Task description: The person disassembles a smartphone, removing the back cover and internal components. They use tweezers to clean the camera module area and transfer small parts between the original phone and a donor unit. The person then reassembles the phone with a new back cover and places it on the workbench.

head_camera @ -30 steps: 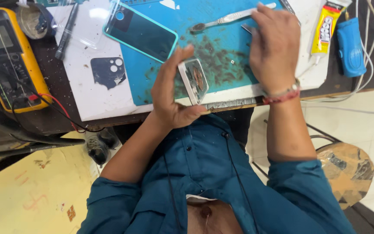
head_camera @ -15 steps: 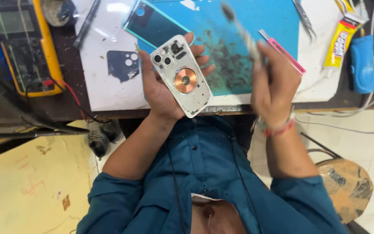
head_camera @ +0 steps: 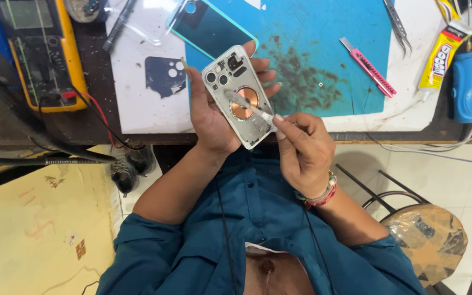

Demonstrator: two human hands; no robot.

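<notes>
- Workbench point(head_camera: 143, 109): blue mat point(head_camera: 323, 33) dotted with dark debris; yellow meter point(head_camera: 39, 49), glue tube point(head_camera: 443, 52), pink knife point(head_camera: 368, 66), tweezers point(head_camera: 397, 24) lying apart.
- Phone frame point(head_camera: 239, 95): open-backed, copper coil showing, raised over the bench edge, cradled in left hand point(head_camera: 214, 117), fingers wrapped around its sides.
- Right hand point(head_camera: 304, 150): closed pinch on thin metal blade point(head_camera: 247, 106), tip resting on the coil.
- Step, as judged: scraping residue around the coil. Next calls for a shallow angle, light pressure, and a steady frame.
</notes>
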